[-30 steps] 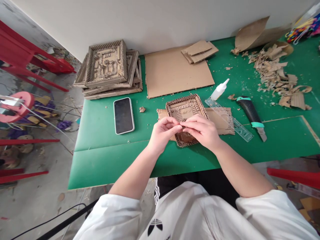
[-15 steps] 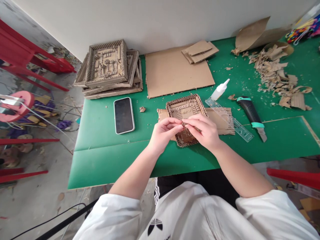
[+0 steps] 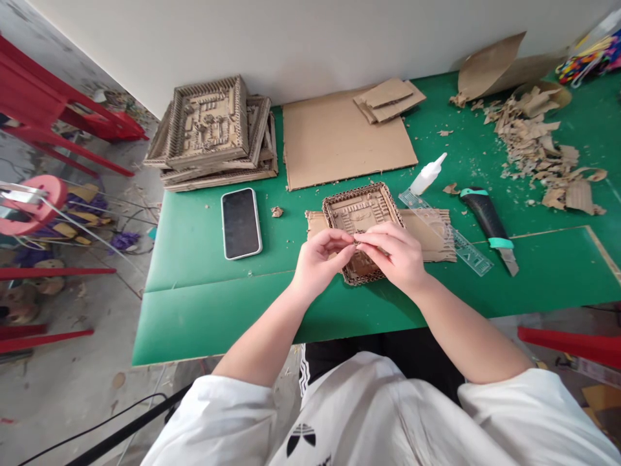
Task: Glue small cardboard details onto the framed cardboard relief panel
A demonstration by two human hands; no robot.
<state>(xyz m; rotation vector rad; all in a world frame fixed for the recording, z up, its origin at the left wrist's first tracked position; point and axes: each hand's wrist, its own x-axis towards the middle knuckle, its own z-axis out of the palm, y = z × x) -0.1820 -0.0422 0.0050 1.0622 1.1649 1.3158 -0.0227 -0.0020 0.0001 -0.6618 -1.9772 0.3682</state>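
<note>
My left hand (image 3: 323, 260) and my right hand (image 3: 395, 254) meet fingertip to fingertip over the middle of a small cardboard tray (image 3: 361, 206) with a corrugated rim and raised cardboard relief inside. Both hands are closed in a pinch; whatever lies between the fingertips is too small to make out. Under the tray a corrugated cardboard strip (image 3: 429, 236) sticks out on both sides. A clear ruler (image 3: 468, 252) lies across the strip's right part, and a white glue bottle (image 3: 427, 176) rests at the ruler's upper end.
A black and teal utility knife (image 3: 488, 217) lies at the right, blade out, below cardboard scraps (image 3: 533, 133). To the left is a phone (image 3: 241, 224). Behind are stacked cardboard frames (image 3: 208, 123) and a flat cardboard sheet (image 3: 334, 139) on the green table (image 3: 204, 317).
My hands stay over the tray, with only a slight shift of the left fingers. The other things have not visibly moved.
</note>
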